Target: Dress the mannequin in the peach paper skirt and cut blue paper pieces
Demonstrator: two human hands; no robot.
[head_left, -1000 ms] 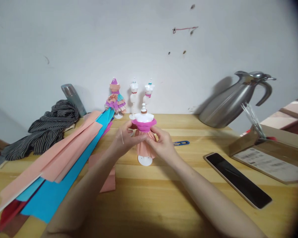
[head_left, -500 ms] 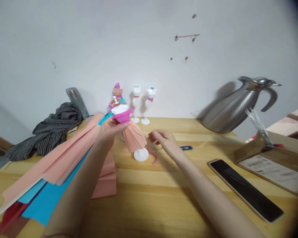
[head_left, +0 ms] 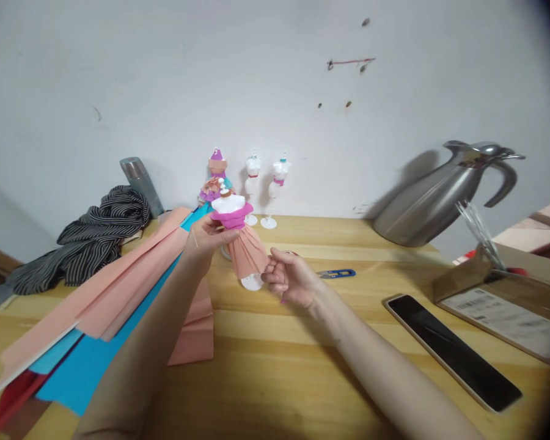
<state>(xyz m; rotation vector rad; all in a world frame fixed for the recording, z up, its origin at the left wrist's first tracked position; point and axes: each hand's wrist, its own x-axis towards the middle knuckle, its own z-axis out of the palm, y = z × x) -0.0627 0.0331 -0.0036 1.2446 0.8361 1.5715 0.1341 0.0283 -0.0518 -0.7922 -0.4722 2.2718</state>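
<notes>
Four mannequins, one wooden desk
Left hand clamps one; right hand is curled beside its skirt, its grip I cannot tell. Three stand behind, by pale wall.

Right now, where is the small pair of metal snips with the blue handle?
In the head view, the small blue-handled metal snips lie on the light wooden table, just right of the right hand, beyond the black-screened phone.

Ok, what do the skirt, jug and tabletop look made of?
Skirt: matte, perhaps crepe paper or thin cloth; it gathers in soft pleats.
Jug: apparently metal, satin finish; grey with bright streaks.
Tabletop: wood or wood-look, smooth; pale grain bands and a soft sheen show.
</notes>
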